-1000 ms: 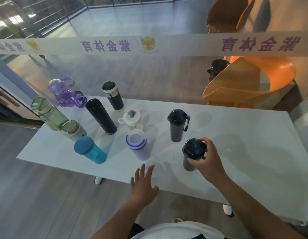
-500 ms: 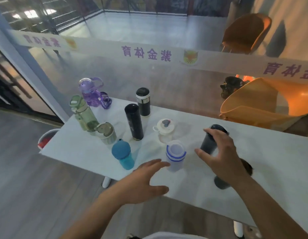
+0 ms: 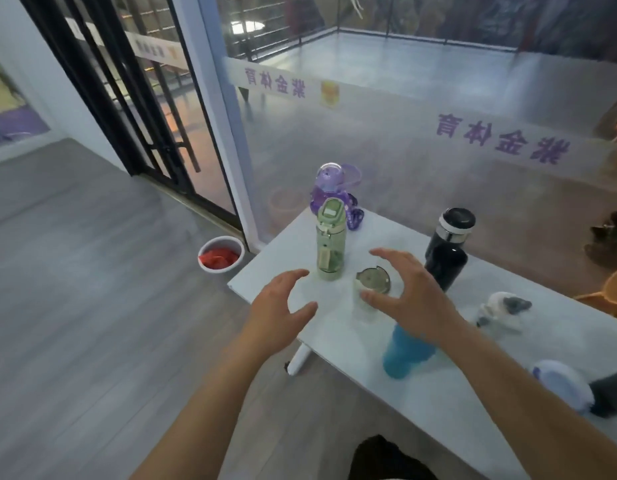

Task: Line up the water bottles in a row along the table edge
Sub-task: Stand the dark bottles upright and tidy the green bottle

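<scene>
- The left hand (image 3: 277, 308) hovers over the white table's (image 3: 449, 403) corner, fingers spread, holding nothing
- The right hand (image 3: 409, 296) hangs above the table, fingers apart and curled round the small cream cup (image 3: 371, 289), not clearly touching it
- The teal bottle (image 3: 402, 353) stands under the right wrist, nearer than the cup
- The green bottle (image 3: 330, 239) stands upright just left of the cup
- The black bottle (image 3: 449, 247) stands right of the cup
- The purple bottle (image 3: 331, 188) sits behind the green one, at the table's far corner
</scene>
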Available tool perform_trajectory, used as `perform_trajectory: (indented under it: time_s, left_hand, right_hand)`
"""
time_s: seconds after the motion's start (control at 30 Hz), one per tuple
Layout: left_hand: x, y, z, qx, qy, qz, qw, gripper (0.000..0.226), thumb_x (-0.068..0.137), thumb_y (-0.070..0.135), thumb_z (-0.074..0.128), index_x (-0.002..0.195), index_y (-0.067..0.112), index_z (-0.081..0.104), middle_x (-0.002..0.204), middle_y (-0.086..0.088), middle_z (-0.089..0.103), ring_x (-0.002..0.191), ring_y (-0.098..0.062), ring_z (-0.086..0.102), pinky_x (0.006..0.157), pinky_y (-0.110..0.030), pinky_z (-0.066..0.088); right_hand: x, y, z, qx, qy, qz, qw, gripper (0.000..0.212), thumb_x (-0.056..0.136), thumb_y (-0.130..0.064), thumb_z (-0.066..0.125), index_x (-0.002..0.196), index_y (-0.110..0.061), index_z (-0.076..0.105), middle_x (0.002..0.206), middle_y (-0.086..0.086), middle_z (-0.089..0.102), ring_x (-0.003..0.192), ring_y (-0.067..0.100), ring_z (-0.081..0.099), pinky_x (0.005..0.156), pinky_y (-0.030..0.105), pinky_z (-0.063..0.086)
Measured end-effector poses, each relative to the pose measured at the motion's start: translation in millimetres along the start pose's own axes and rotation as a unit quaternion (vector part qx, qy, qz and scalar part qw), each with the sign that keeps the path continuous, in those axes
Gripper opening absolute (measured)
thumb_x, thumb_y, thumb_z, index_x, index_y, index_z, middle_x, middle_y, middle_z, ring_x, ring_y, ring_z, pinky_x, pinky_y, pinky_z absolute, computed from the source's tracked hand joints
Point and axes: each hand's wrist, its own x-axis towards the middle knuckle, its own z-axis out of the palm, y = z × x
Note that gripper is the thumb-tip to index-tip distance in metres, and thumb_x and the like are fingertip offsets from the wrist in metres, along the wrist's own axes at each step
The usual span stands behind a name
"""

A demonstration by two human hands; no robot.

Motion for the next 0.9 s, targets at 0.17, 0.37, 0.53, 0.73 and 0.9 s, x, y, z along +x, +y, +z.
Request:
perform_trajectory:
  time_s: [0.17, 0.37, 0.53, 0.73, 0.9]
  left_hand:
    - [57.4, -35.9, -3.0, 0.027, -0.024, -0.036, 0.999, 0.057, 0.090, 0.039, 0.062, 0.142, 0.032, 0.041, 0.150, 0.011, 0.040, 0.139, -0.013, 0.035, 0.117, -0.040, 0.028]
    - [142.4, -52.0, 8.0, 0.030, -0.054, -0.053, 0.997, 0.063, 0.088, 0.042, 0.065, 0.144, 0.034, 0.037, 0.151, 0.012, 0.039, 0.139, -0.011, 0.035, 0.117, -0.036, 0.028]
    - [198.5, -54.1, 21.7, 0.003, -0.097, -0.064, 0.993, 0.071, 0.088, 0.040, 0.066, 0.149, 0.027, 0.032, 0.153, 0.008, 0.038, 0.140, -0.012, 0.035, 0.116, -0.031, 0.027]
    - [247.8, -60.0, 37.9, -0.047, -0.182, -0.040, 0.981, 0.065, 0.089, 0.032, 0.067, 0.143, 0.037, 0.032, 0.126, 0.017, 0.047, 0.111, -0.003, 0.047, 0.088, -0.014, 0.034]
    - [277.9, -84.2, 50.0, -0.013, -0.255, -0.033, 0.966, 0.076, 0.088, 0.034, 0.065, 0.151, 0.036, 0.023, 0.149, 0.010, 0.038, 0.136, -0.010, 0.037, 0.106, -0.022, 0.031]
  right_hand:
    - [107.1, 9.2, 27.7, -0.074, -0.043, 0.013, 0.996, 0.088, 0.071, -0.039, 0.081, 0.145, -0.030, 0.034, 0.147, 0.002, 0.040, 0.132, 0.023, 0.039, 0.109, 0.043, 0.037]
    - [203.9, 32.2, 64.4, -0.057, -0.084, 0.049, 0.994, 0.091, 0.072, -0.032, 0.081, 0.145, -0.037, 0.028, 0.149, 0.004, 0.031, 0.130, 0.028, 0.041, 0.104, 0.042, 0.041]
    - [228.9, 44.0, 74.1, 0.005, -0.049, 0.085, 0.995, 0.083, 0.068, -0.025, 0.080, 0.137, -0.037, 0.036, 0.126, -0.003, 0.042, 0.105, 0.022, 0.056, 0.091, 0.038, 0.049]
    - [251.9, 64.2, 65.7, 0.049, 0.004, 0.131, 0.990, 0.083, 0.059, -0.024, 0.084, 0.127, -0.039, 0.039, 0.115, -0.003, 0.049, 0.096, 0.016, 0.056, 0.080, 0.027, 0.049]
    - [274.9, 81.4, 30.8, 0.047, 0.055, 0.162, 0.984, 0.080, 0.054, -0.025, 0.085, 0.119, -0.044, 0.041, 0.113, -0.004, 0.053, 0.095, 0.013, 0.059, 0.078, 0.031, 0.054]
